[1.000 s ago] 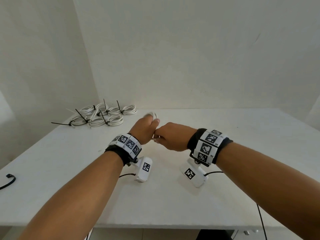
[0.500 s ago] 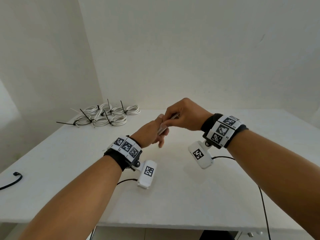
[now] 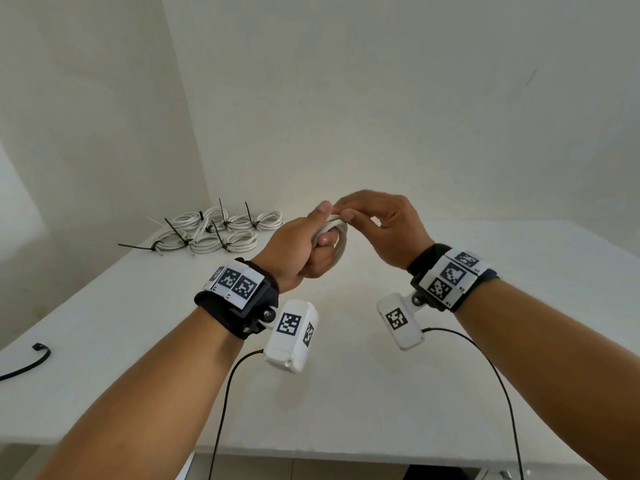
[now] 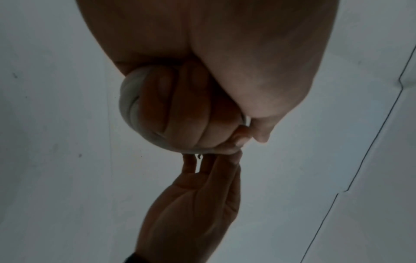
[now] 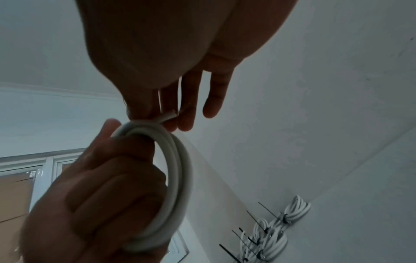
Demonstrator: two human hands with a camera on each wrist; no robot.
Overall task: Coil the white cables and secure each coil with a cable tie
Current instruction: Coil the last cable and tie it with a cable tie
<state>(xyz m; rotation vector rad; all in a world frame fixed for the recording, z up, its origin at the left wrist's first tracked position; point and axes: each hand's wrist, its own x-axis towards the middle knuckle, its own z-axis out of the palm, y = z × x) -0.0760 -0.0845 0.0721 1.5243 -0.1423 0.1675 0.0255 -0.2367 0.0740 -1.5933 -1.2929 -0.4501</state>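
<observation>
The head view is bright, evenly lit and bowed at its edges; both wrist views are dim, backlit and soft.

White cable coils [image 3: 221, 230] carry black ties [image 3: 177, 231] on a white table [image 3: 519, 306]; wristbands [image 3: 239, 289] show black-and-white squares.

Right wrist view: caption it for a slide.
Left hand grips a white cable coil; right hand pinches its free end.

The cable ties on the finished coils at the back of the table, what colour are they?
Black cable ties on white cable coils, clearest in the head view.
</observation>
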